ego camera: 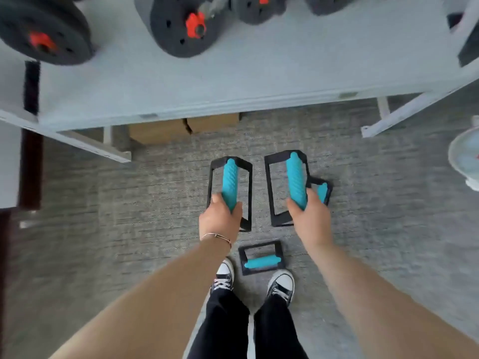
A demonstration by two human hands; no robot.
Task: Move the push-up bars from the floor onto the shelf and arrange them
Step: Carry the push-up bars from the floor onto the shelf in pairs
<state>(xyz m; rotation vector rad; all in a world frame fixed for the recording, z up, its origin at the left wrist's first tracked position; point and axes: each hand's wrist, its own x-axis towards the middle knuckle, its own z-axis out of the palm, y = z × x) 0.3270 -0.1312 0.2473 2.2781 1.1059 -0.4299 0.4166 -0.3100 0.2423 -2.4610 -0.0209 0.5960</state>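
Observation:
My left hand (pixel 220 218) grips the near end of a push-up bar (pixel 230 181) with a black frame and teal ribbed handle, held above the carpet. My right hand (pixel 309 212) grips the near end of a second push-up bar (pixel 294 177), also lifted. A third push-up bar (pixel 321 191) lies on the floor just right of my right hand, partly hidden by it. A fourth push-up bar (pixel 261 259) lies on the carpet by my shoes. The grey shelf (pixel 233 81) runs across the view ahead of both hands.
Black dumbbells with orange collars (pixel 186 24) sit at the back of the shelf. Cardboard boxes (pixel 181 128) stand under the shelf, with white shelf legs (pixel 383 120) to either side. A white fan (pixel 466 156) stands at the right edge. My shoes (pixel 281 283) are on the grey carpet.

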